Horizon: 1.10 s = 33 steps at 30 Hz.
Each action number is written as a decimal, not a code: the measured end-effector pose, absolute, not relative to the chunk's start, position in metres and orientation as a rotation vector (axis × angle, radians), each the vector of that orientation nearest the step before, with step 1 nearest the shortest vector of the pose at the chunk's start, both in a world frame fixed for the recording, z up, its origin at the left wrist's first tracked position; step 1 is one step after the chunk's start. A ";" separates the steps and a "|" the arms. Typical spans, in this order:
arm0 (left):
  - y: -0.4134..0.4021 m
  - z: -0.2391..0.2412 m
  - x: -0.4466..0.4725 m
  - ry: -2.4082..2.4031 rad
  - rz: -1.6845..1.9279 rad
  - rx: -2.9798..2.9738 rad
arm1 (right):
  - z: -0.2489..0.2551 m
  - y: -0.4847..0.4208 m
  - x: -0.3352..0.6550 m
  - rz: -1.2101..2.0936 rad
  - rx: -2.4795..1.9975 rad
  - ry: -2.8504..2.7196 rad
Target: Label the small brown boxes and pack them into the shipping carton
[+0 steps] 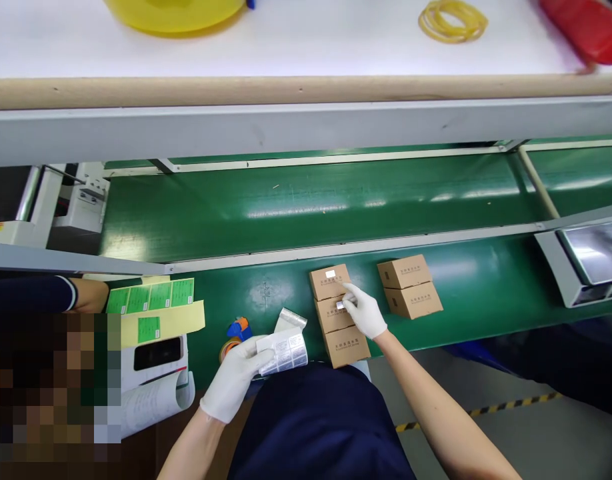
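My left hand (pixel 230 379), in a white glove, grips a strip of silver-white labels (pixel 292 352) whose tail curls away behind it. At the middle of a row of three brown cardboard boxes, my gloved right hand (pixel 367 315) pinches a small white label (pixel 341 305) at the top face of the middle box (pixel 331 318). The far box (pixel 323 288) has a white label (pixel 331 274) on its top. The near box (pixel 349 348) shows printed text and no label. Beside my left hand lies a blue and orange tape dispenser (pixel 239 329), partly covered.
Two more brown boxes (pixel 419 300) stand to the right on the green work surface (pixel 466 287). A grey device (pixel 593 257) sits at the right end. Green label sheets (pixel 159 293) and a phone (pixel 159 353) lie left, near another person's arm (pixel 89 293). A shelf (pixel 306 60) spans above.
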<state>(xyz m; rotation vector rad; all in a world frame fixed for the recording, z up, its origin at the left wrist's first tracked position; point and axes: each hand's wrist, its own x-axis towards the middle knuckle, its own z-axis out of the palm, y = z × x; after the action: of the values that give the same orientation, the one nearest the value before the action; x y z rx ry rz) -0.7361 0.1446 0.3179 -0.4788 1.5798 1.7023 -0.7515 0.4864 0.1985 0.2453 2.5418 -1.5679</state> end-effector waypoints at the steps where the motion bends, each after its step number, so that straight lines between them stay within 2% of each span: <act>1: 0.144 0.318 -0.735 1.581 1.702 -0.476 | 0.197 0.484 -0.753 -1.561 0.218 2.551; 19: 0.143 0.320 -0.729 1.574 1.766 -0.568 | 0.189 0.475 -0.758 -1.387 0.167 2.631; 24: 0.145 0.325 -0.731 1.625 1.741 -0.574 | 0.189 0.461 -0.757 -1.128 0.166 2.743; 29: 0.144 0.329 -0.730 1.600 1.776 -0.564 | 0.186 0.484 -0.746 -0.858 0.540 2.977; 31: 0.143 0.330 -0.729 1.591 1.791 -0.554 | 0.187 0.501 -0.734 -0.867 0.615 3.031; 33: 0.144 0.330 -0.727 1.584 1.796 -0.551 | 0.190 0.513 -0.717 -1.028 0.541 2.969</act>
<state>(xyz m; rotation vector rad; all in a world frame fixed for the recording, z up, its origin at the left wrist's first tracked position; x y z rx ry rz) -0.7266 0.1438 0.3297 -0.5512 1.5839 1.7960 -0.7169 0.5130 0.1897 0.5409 2.9685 -1.0282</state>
